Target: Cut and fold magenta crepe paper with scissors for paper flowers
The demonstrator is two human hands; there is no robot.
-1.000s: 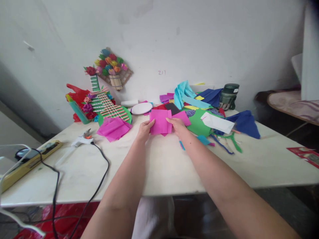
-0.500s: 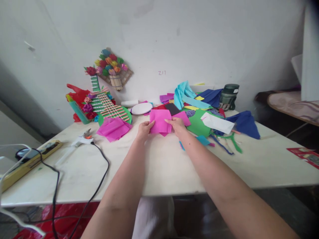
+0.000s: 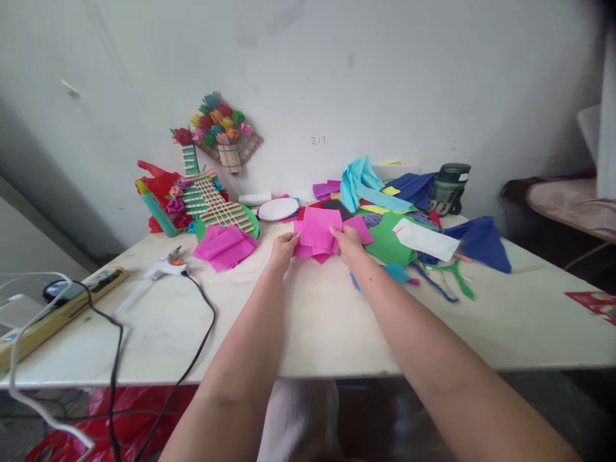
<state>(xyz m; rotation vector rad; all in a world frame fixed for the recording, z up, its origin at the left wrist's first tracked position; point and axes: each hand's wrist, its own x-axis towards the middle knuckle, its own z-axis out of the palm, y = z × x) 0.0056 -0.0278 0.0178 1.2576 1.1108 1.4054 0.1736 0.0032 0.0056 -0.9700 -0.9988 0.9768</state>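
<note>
Magenta crepe paper (image 3: 318,226) is stretched between my two hands above the middle of the table. Its edges overlap in layers, and a corner points down below them. My left hand (image 3: 285,249) pinches the left edge with thumb and fingers. At the right edge, my right hand (image 3: 348,244) has its thumb on top of the paper and its fingers behind, partly hidden. Another crumpled magenta sheet (image 3: 226,247) lies left of my left hand. Just behind the right hand sits green paper (image 3: 389,237) with a white piece (image 3: 425,240) on it.
A glue gun (image 3: 166,268) with a black cord and a power strip (image 3: 67,308) lie at the left. A paper-flower guitar (image 3: 226,218) leans near the wall. Toward the back are a white disc (image 3: 278,209), light blue crepe paper (image 3: 360,179) and a dark green bottle (image 3: 449,189).
The held magenta paper has shifted from a flatter square into offset, overlapping layers, with more of it showing below. Both hands keep their pinch. The whole view has turned slightly left.
</note>
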